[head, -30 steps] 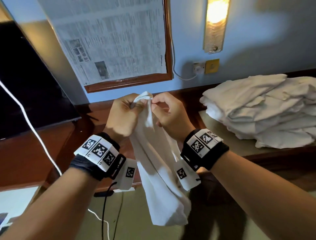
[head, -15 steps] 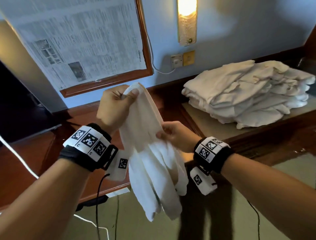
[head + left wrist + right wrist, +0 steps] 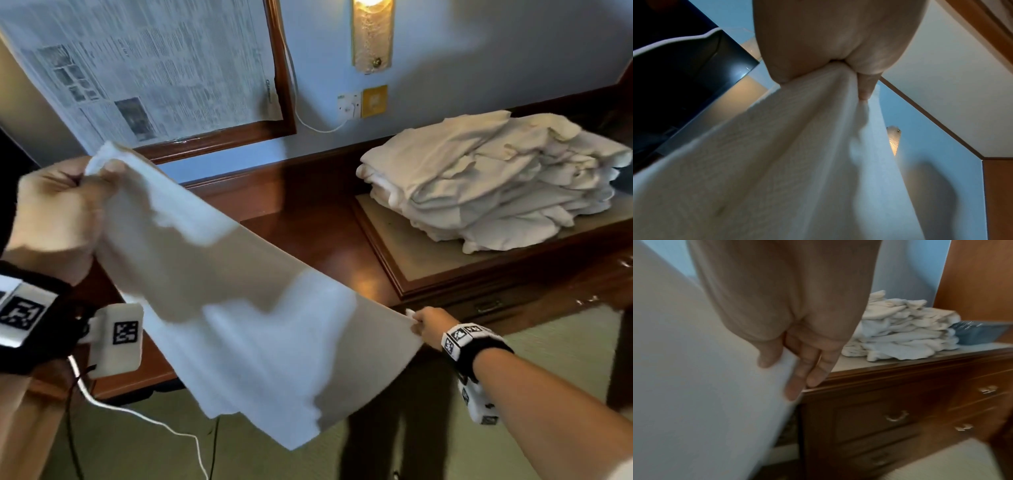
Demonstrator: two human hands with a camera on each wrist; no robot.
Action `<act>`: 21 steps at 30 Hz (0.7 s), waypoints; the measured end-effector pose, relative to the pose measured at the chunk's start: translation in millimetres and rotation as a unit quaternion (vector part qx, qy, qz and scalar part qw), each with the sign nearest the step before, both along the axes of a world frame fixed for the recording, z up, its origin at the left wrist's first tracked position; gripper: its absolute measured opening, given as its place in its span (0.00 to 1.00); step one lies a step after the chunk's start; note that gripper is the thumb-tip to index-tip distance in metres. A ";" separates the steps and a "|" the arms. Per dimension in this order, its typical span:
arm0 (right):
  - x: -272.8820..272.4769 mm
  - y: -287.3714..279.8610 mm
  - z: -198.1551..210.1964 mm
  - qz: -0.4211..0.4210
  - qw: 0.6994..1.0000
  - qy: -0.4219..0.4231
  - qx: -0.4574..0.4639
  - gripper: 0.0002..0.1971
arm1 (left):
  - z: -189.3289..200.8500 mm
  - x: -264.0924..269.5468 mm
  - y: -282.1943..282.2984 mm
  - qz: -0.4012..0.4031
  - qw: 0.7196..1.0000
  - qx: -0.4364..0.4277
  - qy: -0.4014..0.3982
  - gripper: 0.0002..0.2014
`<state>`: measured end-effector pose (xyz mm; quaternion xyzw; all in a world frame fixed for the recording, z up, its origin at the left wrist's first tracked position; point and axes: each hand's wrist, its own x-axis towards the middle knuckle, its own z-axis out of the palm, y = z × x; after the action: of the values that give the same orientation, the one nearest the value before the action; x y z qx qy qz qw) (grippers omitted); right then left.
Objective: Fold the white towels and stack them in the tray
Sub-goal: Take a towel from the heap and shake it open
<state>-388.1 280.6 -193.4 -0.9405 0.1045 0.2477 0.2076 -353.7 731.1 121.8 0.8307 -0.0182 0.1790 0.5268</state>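
Observation:
A white towel (image 3: pixel 239 315) is stretched out in the air between my two hands, above the desk edge and the floor. My left hand (image 3: pixel 65 212) grips its upper corner at the left, fingers curled round the bunched cloth (image 3: pixel 818 129). My right hand (image 3: pixel 424 325) pinches the opposite corner low at the right, thumb against fingers on the towel (image 3: pixel 715 386). A heap of white towels (image 3: pixel 496 178) lies on the raised desk top at the right. A blue-grey tray (image 3: pixel 980 332) shows behind that heap in the right wrist view.
A dark wooden desk (image 3: pixel 325 240) runs along the wall, with drawers (image 3: pixel 896 417) under the towel heap. A framed newspaper (image 3: pixel 147 68), a wall lamp (image 3: pixel 373 34) and a socket (image 3: pixel 349 106) are on the blue wall. A white cable (image 3: pixel 137 414) hangs at the lower left.
My hands have pulled apart: the left went up and left, the right slid down and right along the edge. The towel, bunched and hanging before, is now spread taut.

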 end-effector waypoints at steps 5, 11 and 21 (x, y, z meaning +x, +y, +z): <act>21.3 -1.2 17.0 0.037 0.996 0.004 -0.080 0.09 | -16.9 -8.5 -39.8 -0.006 1.000 -0.004 -0.016 0.13; 48.8 90.8 139.9 0.128 0.903 -0.260 0.317 0.15 | -42.0 -5.0 -116.8 -0.096 0.994 0.041 0.027 0.15; 83.3 119.4 237.7 0.236 0.785 -0.397 0.414 0.10 | -48.9 -0.7 -160.8 -0.060 0.998 0.007 0.022 0.11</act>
<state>-304.7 400.0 44.3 -0.7752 -0.3247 -0.0864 0.5349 -354.4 570.3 72.9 0.8357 -0.0572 0.1285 0.5308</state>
